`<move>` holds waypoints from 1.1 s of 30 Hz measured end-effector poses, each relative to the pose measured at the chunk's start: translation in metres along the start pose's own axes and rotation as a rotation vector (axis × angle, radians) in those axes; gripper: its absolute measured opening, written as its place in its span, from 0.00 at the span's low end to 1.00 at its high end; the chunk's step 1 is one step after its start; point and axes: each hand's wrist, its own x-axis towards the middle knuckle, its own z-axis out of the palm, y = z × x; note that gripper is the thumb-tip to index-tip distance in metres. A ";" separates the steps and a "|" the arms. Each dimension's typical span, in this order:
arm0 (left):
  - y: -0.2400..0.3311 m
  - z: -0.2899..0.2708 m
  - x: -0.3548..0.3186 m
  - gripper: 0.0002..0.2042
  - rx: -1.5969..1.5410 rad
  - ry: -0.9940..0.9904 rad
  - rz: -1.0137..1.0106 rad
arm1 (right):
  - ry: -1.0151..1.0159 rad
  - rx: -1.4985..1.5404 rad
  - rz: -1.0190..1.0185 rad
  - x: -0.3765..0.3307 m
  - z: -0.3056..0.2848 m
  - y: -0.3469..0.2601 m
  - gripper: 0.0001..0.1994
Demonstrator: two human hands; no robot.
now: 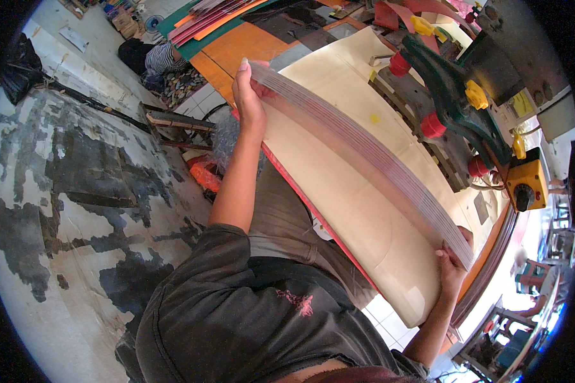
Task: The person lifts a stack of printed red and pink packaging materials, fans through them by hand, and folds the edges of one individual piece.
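Between my two hands stretches a long stack of clear plastic strips [364, 150], with fine pale lines along its layered edge. It bows in an arc over a cream-coloured sheet [326, 172] on the work table. My left hand [248, 102] is closed around the far-left end, thumb upright against it. At the near-right end my right hand [452, 263] grips the stack, its fingers partly seen through the plastic. The cream sheet's rounded near corner hangs by my right forearm. A red edge [313, 210] borders the table next to my lap.
A machine with a dark green frame [457, 96], red cylinders and yellow knobs stands across the table. Its yellow control box [526, 184] has a black dial. Red and orange sheets [214, 22] lie at the back. A patchy wall [76, 191] rises on the left.
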 end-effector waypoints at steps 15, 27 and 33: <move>-0.003 0.005 0.004 0.31 0.097 -0.040 0.007 | 0.009 0.074 0.036 0.001 0.004 -0.007 0.38; -0.004 -0.001 0.008 0.34 0.104 -0.028 -0.013 | 0.011 0.045 0.035 0.000 0.003 -0.003 0.39; 0.001 0.000 0.004 0.33 0.132 -0.017 -0.030 | 0.018 0.015 0.001 -0.001 0.004 0.000 0.38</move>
